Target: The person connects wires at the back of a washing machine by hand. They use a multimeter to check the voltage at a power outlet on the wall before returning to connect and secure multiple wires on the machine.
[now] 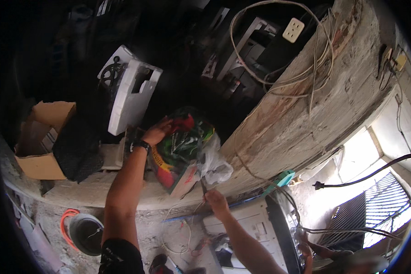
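1. Left hand [157, 132] lies with fingers spread on the upper left side of a glossy printed bag [180, 139], pressing rather than gripping it; the fingertips are hard to make out against the dark print. A black wristwatch [140, 145] circles the wrist.
2. Right hand [216, 204] is curled around the lower end of a thin dark tool [203, 186], which reaches up to the package's lower right; its kind and tip cannot be told.
3. The red, green and yellow bag stands at the front edge of a curved concrete ledge [287, 128]. A cardboard panel [185, 181] with red print shows at its base, and crumpled clear plastic [217, 168] covers part of its right side.
4. Toward the ledge's left end sits an open cardboard box [41, 166], its contents mostly shaded; black plastic [80, 150] beside it hides part of its right side.
5. Behind the bag, a white foam block [134, 93] leans at a tilt, and the space beyond sinks into darkness.
6. Along the ledge's right part lies a coiled cable [326, 50], with a pale outlet block [293, 30] near the back edge.
7. On the floor below the front edge are a bucket [86, 234] and a pale appliance casing [246, 219], the latter partly covered by the right forearm.
8. At lower right, glare and blur obscure a dark grille [347, 221].
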Motion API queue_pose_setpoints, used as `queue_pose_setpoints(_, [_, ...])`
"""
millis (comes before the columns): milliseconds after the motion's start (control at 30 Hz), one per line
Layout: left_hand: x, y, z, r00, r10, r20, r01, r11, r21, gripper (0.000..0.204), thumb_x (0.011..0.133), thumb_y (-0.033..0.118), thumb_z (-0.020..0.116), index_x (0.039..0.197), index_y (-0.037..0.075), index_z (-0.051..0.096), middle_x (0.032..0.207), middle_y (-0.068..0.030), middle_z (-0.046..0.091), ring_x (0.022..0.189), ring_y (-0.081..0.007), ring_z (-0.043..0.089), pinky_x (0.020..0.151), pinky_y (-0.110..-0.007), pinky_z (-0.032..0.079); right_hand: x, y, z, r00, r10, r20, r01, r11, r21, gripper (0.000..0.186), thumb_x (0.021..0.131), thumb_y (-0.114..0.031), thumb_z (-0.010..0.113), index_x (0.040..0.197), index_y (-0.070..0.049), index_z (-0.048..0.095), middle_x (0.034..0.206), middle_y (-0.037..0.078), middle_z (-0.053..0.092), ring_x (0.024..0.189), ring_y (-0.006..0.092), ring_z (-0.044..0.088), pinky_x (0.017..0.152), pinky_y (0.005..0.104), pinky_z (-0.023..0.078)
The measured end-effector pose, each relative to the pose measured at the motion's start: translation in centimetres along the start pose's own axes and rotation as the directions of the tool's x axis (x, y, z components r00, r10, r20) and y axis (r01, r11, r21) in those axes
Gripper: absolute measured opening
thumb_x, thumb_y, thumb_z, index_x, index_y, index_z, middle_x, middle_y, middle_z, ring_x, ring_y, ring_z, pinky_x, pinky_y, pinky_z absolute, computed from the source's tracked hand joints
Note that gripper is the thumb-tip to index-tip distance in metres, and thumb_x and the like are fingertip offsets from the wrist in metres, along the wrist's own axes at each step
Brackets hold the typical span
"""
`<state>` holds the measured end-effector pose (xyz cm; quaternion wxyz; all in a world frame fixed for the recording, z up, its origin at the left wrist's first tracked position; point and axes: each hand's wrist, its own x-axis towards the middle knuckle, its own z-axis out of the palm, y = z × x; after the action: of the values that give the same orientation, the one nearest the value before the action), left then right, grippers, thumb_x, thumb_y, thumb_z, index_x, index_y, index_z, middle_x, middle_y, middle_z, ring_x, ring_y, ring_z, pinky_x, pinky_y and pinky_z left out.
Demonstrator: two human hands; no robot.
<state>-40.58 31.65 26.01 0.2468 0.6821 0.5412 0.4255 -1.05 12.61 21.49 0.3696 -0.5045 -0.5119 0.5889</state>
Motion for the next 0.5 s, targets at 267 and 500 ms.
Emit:
queue_pose_setpoints(267, [-6.3, 5.9, 0.6, 0.916, -0.380, -0.132, 0.386, 0.922, 0.024, 0.060, 0.106, 0.056, 0.028, 0.142, 0.013, 0.050, 0.147, -0.0240, 0.049, 0.133, -0.0474, 0.046, 0.106, -0.052, 0.041, -0.3, 0.2, -1.2, 0.998, -0.013, 0.055, 0.010, 0.998, 0.055, 0.030, 0.096, -0.016, 0.071, 0.120, -0.001, 0.062, 0.094, 0.003, 0.066, 0.090, 0.0151, 0.066, 0.081, 0.0303, 0.052])
queue_pose_setpoints(500, [-15.1, 6.8, 4.2, 0.794, -0.008, -0.608, 0.106, 0.986, 0.125, 0.052, 0.105, 0.041, 0.047, 0.142, 0.004, 0.049, 0.143, -0.0250, 0.050, 0.125, -0.0428, 0.055, 0.106, -0.047, 0.042, -0.4, 6.2, -2.8, 0.976, -0.210, -0.051, 0.191, 0.947, -0.257, 0.050, 0.094, -0.023, 0.073, 0.136, -0.003, 0.056, 0.126, 0.013, 0.065, 0.116, 0.0211, 0.062, 0.097, 0.0346, 0.049])
